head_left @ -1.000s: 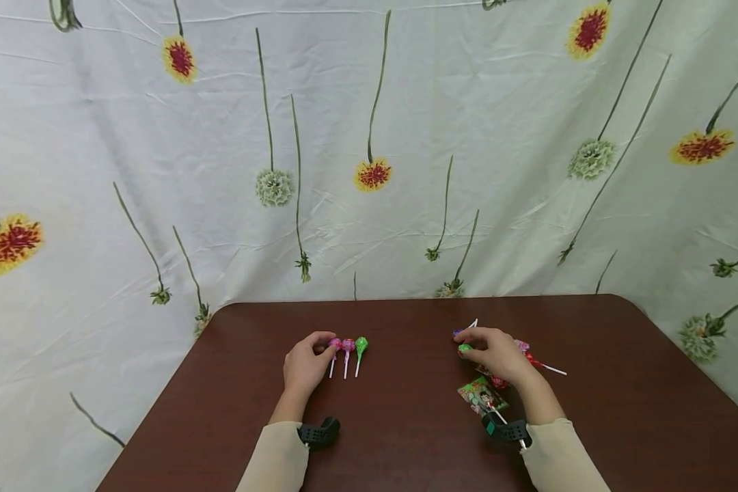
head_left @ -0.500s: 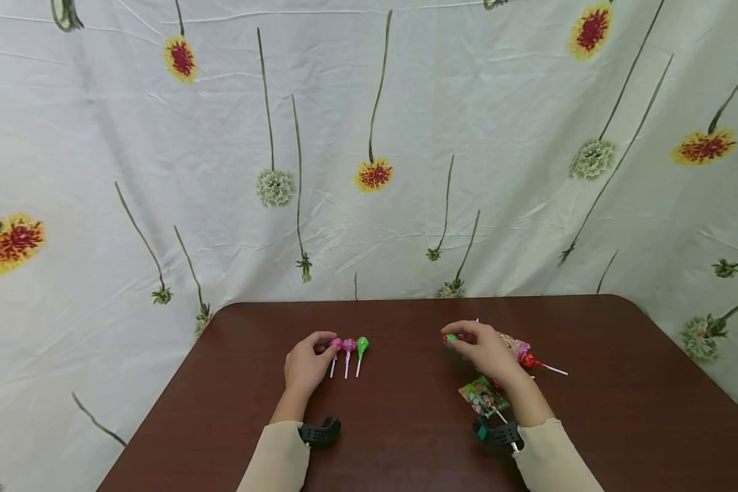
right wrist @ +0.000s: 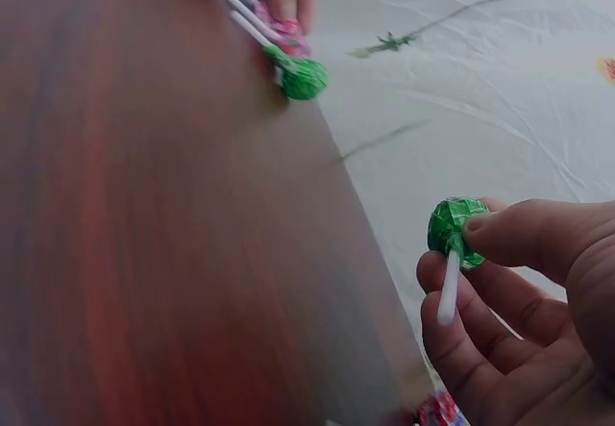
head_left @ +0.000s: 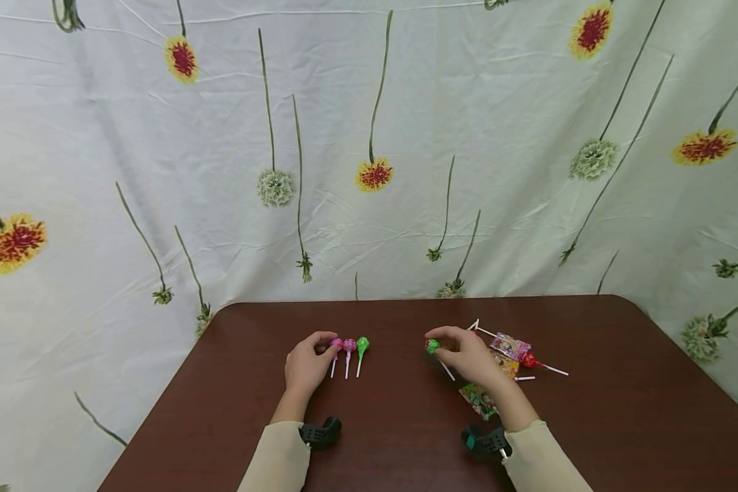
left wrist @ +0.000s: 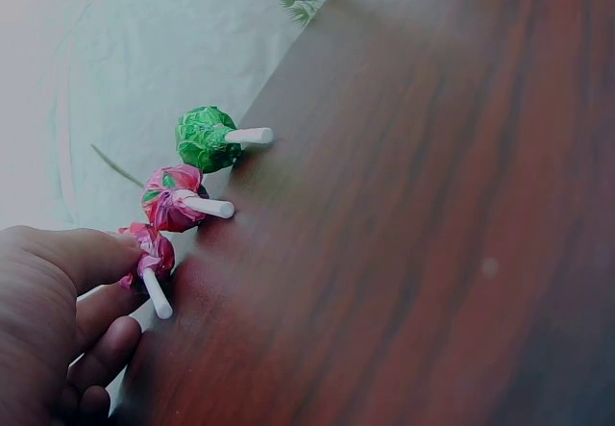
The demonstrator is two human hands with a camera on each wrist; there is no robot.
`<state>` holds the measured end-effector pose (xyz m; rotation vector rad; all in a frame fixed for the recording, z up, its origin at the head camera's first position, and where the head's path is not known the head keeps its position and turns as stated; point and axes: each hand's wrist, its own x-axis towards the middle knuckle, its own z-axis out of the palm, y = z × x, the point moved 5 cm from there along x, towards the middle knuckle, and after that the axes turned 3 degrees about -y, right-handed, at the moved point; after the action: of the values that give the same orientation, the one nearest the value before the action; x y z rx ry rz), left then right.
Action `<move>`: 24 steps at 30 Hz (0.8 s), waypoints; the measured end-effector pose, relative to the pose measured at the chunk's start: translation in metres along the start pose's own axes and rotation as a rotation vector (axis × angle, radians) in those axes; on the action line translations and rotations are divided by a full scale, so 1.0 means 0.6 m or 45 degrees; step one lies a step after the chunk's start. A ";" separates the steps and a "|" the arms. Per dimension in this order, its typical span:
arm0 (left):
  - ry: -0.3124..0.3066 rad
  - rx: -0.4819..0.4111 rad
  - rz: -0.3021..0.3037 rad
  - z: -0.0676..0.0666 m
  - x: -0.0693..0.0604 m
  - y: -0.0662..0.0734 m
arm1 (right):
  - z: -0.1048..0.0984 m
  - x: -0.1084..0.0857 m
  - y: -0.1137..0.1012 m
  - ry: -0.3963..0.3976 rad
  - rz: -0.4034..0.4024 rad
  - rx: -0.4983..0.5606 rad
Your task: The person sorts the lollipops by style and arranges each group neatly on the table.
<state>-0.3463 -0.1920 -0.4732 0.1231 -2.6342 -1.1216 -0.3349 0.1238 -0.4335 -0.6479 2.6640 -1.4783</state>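
Note:
On the left of the brown table [head_left: 400, 424], my left hand [head_left: 307, 369] pinches the wrapped head of a pink lollipop [left wrist: 152, 253] between thumb and fingers. Beside it, in a row, lie a second pink lollipop [head_left: 349, 346] and a green lollipop [head_left: 362, 345], sticks pointing toward me. My right hand [head_left: 475, 357] grips another green lollipop [right wrist: 452, 226] by its head, with the white stick hanging down. This one has some red on its wrapper in the head view. A gap of bare table separates it from the row.
Right of my right hand lies a loose group of candy: a red lollipop [head_left: 529, 360], a purple packet [head_left: 510, 346], an orange packet [head_left: 506, 365] and a green packet [head_left: 480, 400]. My forearm partly covers them. A flowered cloth [head_left: 406, 239] hangs behind the table.
My right hand has moved left with the green lollipop, away from the candy group, and more of that group shows. The left hand and the row have stayed in place.

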 end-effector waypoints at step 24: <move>-0.007 0.011 -0.021 0.000 -0.001 0.000 | 0.079 0.012 -0.018 -0.076 -0.026 0.024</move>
<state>-0.3458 -0.1921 -0.4734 0.1437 -2.6477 -1.1169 -0.3271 0.0778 -0.4494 -0.7082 2.6043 -1.4628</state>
